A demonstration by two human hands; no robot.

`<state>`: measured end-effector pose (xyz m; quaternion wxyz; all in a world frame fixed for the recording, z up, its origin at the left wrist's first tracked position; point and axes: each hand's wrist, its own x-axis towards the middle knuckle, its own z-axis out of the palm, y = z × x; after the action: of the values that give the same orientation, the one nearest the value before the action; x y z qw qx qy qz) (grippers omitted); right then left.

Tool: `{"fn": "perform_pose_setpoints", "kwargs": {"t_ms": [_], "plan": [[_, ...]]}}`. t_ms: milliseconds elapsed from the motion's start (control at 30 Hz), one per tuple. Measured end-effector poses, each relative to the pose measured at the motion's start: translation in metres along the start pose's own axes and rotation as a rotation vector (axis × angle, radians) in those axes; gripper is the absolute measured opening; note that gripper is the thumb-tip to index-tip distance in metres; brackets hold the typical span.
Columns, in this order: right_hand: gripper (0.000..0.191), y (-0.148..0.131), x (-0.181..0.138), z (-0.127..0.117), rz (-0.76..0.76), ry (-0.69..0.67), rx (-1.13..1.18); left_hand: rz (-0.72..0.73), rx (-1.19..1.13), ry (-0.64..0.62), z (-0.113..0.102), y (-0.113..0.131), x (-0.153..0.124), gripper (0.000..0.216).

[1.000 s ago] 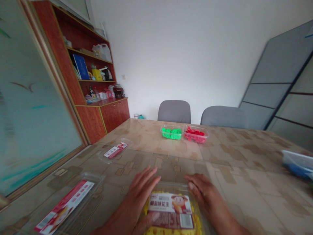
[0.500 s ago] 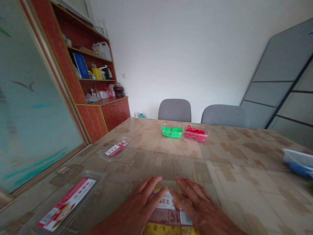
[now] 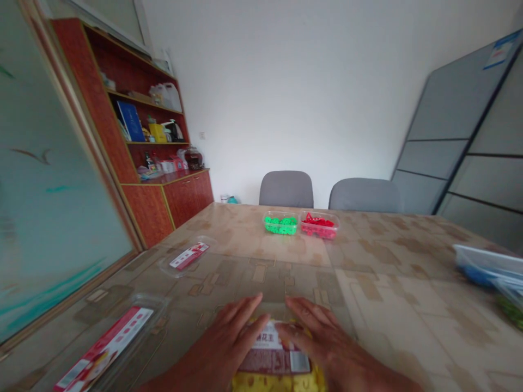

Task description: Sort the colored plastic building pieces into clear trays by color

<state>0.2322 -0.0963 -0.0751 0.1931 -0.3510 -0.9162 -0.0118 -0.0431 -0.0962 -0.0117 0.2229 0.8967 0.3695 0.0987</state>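
Observation:
At the near edge of the table, a clear plastic box (image 3: pixel 269 381) with yellow pieces inside lies between my hands. A dark red and white label with printed characters covers part of its top. My left hand (image 3: pixel 235 332) rests along its left side, fingers stretched forward over the lid. On the right side my right hand (image 3: pixel 316 332) lies the same way, its thumb reaching across the label. Both hands touch the box, and neither has its fingers wrapped round it. My palms and the box's side edges are partly hidden.
Two clear lids with red and white labels lie at left, one near (image 3: pixel 106 348) and one farther (image 3: pixel 190 256). Toward the back stand tubs of green pieces (image 3: pixel 280 225) and red pieces (image 3: pixel 319 226). A blue-filled tub (image 3: pixel 482 272) sits at right. Grey chairs (image 3: pixel 286 188) stand behind the table.
The view has turned slightly right and up, bringing a greenish container into sight at the right edge. My hands stay on the yellow box with almost the same pose.

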Motion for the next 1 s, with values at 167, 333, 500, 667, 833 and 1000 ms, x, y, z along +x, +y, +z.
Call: {"fn": "perform_pose_setpoints", "kwargs": {"t_ms": [167,333,500,667,833,1000], "plan": [[0.088,-0.004,0.003,-0.001,0.059,0.005,0.036,-0.027,-0.015,0.026,0.004,0.001,0.003,0.090],[0.067,-0.010,0.011,-0.023,0.024,-0.018,0.003,0.013,-0.004,-0.001,0.004,-0.006,0.005,0.077],[0.034,-0.020,0.007,-0.018,-0.028,0.122,-0.277,0.059,-0.004,0.041,0.011,-0.023,0.007,0.075],[0.035,-0.023,0.006,-0.004,-0.084,0.197,-0.465,0.020,-0.059,0.130,0.025,-0.029,0.022,0.087],[0.039,-0.015,0.004,-0.031,0.001,0.076,-0.411,-0.076,-0.066,0.173,0.036,-0.008,0.057,0.100],[0.058,0.010,-0.023,-0.060,0.133,-0.035,-0.291,-0.005,-0.061,0.231,0.041,0.025,0.109,0.096]]}}
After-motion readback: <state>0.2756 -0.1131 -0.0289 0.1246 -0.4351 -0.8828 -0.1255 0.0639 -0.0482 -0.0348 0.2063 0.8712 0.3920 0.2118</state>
